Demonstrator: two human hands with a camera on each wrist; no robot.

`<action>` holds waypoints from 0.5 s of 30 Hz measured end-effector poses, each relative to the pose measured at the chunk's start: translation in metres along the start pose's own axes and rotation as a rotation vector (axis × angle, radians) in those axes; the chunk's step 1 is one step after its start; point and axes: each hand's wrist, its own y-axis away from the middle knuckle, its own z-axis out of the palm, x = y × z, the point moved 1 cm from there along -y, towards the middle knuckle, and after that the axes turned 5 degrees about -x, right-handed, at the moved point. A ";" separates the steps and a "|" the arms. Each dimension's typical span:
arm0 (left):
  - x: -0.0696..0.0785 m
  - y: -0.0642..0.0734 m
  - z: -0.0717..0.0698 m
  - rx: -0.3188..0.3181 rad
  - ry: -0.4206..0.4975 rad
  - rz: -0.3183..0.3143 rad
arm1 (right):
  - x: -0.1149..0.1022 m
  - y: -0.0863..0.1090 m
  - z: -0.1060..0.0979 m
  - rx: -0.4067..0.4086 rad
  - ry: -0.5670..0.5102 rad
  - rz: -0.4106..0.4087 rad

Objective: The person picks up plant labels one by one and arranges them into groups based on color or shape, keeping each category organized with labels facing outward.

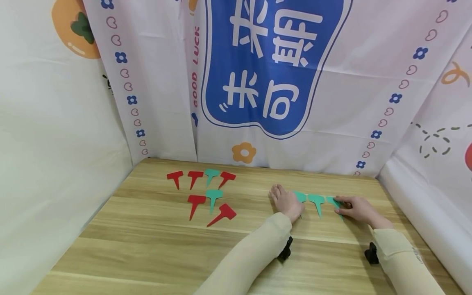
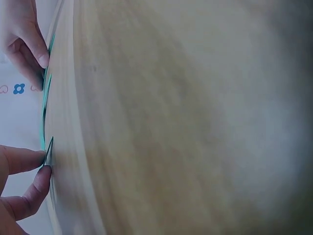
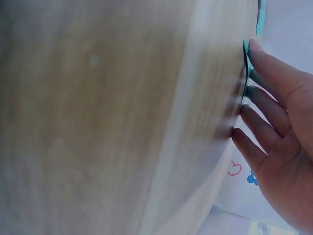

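Three green T-shaped plant labels lie in a row at the right of the table. My left hand (image 1: 288, 203) covers part of the leftmost green label (image 1: 300, 197); in the left wrist view, finger and thumb pinch this label (image 2: 49, 149). The middle green label (image 1: 316, 200) lies between my hands, untouched. At the row's right end, my right hand (image 1: 357, 209) has thumb and fingers on the third green label (image 1: 334, 202). The right wrist view shows this label (image 3: 246, 73) held low at the table between thumb and fingertips, the other fingers spread.
Left of my hands lie more T-shaped labels in two rows: several red ones (image 1: 197, 200) and two green ones (image 1: 214, 196). The wooden table (image 1: 147, 246) ends at a printed white cloth (image 1: 166, 123) behind, with white cloth at both sides.
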 end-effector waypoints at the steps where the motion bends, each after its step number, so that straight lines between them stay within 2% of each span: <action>1: 0.000 0.000 0.000 -0.003 -0.001 -0.001 | 0.000 0.000 0.000 0.000 -0.001 -0.001; 15: 0.001 0.000 -0.001 -0.011 -0.023 0.009 | 0.000 0.000 -0.001 0.003 0.000 -0.014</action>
